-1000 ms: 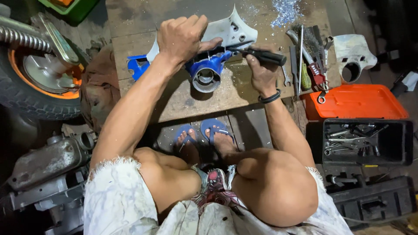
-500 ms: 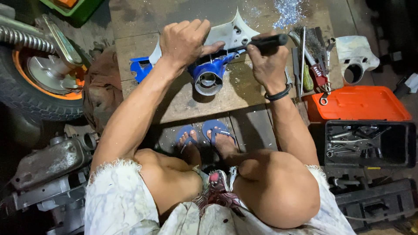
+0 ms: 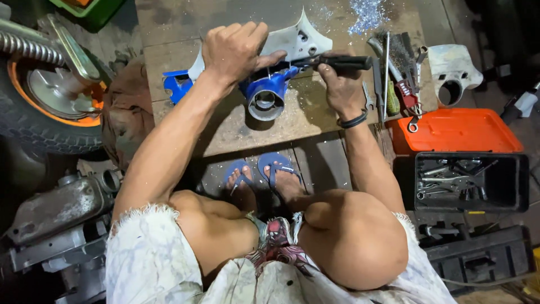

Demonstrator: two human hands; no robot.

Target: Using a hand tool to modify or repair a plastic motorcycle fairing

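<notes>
The right hand [image 3: 340, 87] is closed around the black-handled screwdriver-like tool [image 3: 337, 62], whose shaft runs from that fist straight toward the left hand and ends at the top of the blue moulded plastic housing with a round open socket [image 3: 265, 95]. The left hand [image 3: 233, 50] clamps down from above on the white plastic fairing panel [image 3: 292, 40] where it meets the blue housing, fingers curled over the joint, so the tool tip itself is hidden under them.

Both parts rest on a worn wooden board [image 3: 225, 129] directly under the two grips. Just past the right fist, away from the housing, lies a loose cluster of wrenches and red-handled pliers [image 3: 399, 79]; beyond those sit a white plastic cover with a round hole [image 3: 453, 70] and an orange toolbox lid [image 3: 458, 132].

The likely trouble is a slip: the tip points at the left palm, so if it jumps out of its seat under pressure it could jab those fingers or gouge the plastic. The housing is braced only by hand and could also twist on the board.
</notes>
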